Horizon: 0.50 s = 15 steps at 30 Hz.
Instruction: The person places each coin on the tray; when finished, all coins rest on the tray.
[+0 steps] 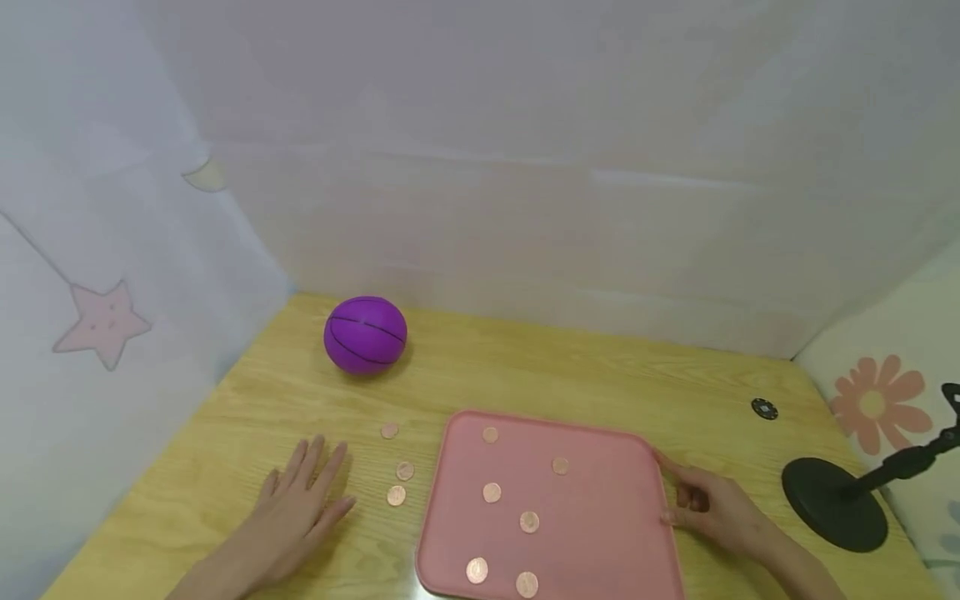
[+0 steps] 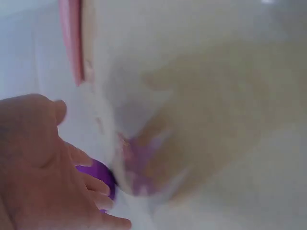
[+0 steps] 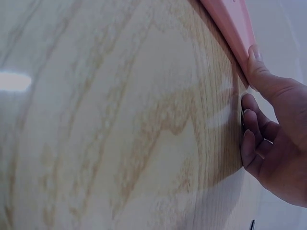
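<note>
A pink tray (image 1: 615, 533) lies on the wooden table, with several copper-coloured coins on it, among them one coin (image 1: 529, 522) near its middle. My right hand (image 1: 716, 508) holds the tray's right edge. In the right wrist view the thumb (image 3: 256, 67) touches the tray's rim (image 3: 235, 28), and other fingers curl low beside it. Left of the tray, my left hand (image 1: 292, 508) is palm down over the table with fingers spread, holding nothing. Three loose coins lie between it and the tray; the nearest to me is a coin (image 1: 396, 496).
A purple ball (image 1: 365, 335) with black lines stands at the back left. A dark round chip (image 1: 765, 408) lies at the right, beyond a black stand's round base (image 1: 832, 504). Pale cloth (image 1: 487, 233) hangs behind the table.
</note>
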Each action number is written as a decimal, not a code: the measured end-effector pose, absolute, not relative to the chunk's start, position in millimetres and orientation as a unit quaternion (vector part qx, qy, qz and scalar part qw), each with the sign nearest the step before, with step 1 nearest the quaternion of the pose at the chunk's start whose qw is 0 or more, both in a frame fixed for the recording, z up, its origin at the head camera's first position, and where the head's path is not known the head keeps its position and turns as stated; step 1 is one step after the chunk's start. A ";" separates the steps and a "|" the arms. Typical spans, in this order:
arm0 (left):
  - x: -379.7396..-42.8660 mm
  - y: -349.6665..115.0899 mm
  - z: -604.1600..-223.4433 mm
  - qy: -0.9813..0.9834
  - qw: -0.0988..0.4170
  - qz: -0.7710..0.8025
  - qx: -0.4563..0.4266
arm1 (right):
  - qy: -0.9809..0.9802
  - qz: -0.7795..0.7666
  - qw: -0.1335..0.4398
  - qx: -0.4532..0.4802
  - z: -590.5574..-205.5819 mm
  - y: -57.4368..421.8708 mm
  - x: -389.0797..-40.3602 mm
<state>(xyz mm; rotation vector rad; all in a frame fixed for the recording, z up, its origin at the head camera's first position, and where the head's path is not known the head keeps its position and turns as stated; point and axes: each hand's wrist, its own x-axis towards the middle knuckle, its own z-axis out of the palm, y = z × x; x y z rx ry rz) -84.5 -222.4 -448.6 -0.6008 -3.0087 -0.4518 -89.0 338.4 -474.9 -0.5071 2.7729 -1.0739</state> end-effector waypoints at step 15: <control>-63.4 -264.2 -481.0 -0.941 0.192 -0.084 -0.265 | 0.920 -0.342 0.051 -0.182 -475.7 336.0 -87.9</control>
